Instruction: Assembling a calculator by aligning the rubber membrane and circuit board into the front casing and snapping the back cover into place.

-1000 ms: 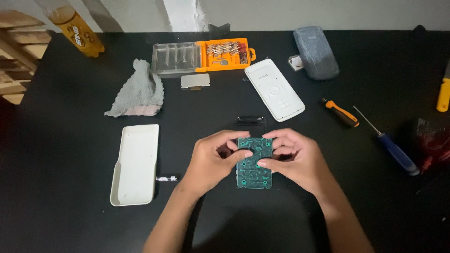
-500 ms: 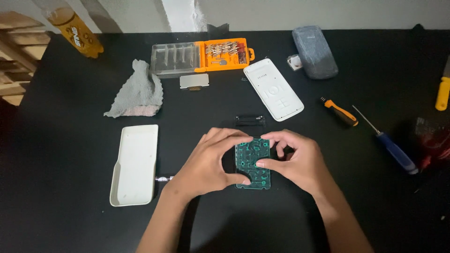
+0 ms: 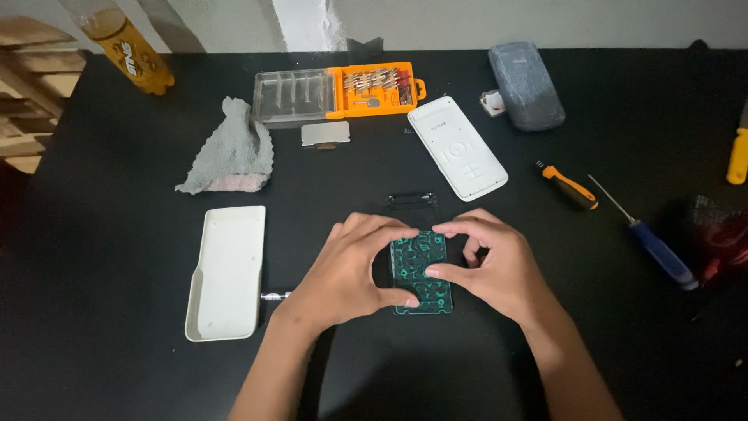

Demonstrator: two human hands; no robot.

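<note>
Head view: green circuit board point(image 3: 421, 269) pinched between left hand point(image 3: 351, 269) and right hand point(image 3: 499, 269), both grasping its edges.

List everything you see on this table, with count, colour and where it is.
circuit board: 1, green, centre, held between both hands
white shell: 1, white, left of the hands
remote face: 1, white, above the hands
bit case: 1, orange with clear lid, top centre
metal plate: 1, silver, below the bit case
cloth: 1, grey, upper left
grey pouch: 1, grey, top right
orange screwdriver: 1, orange and black, right
blue screwdriver: 1, blue handle, far right
bottle: 1, amber, top left
table: 1, black
left hand: 1, on the board's left edge
right hand: 1, on the board's right edge
</note>
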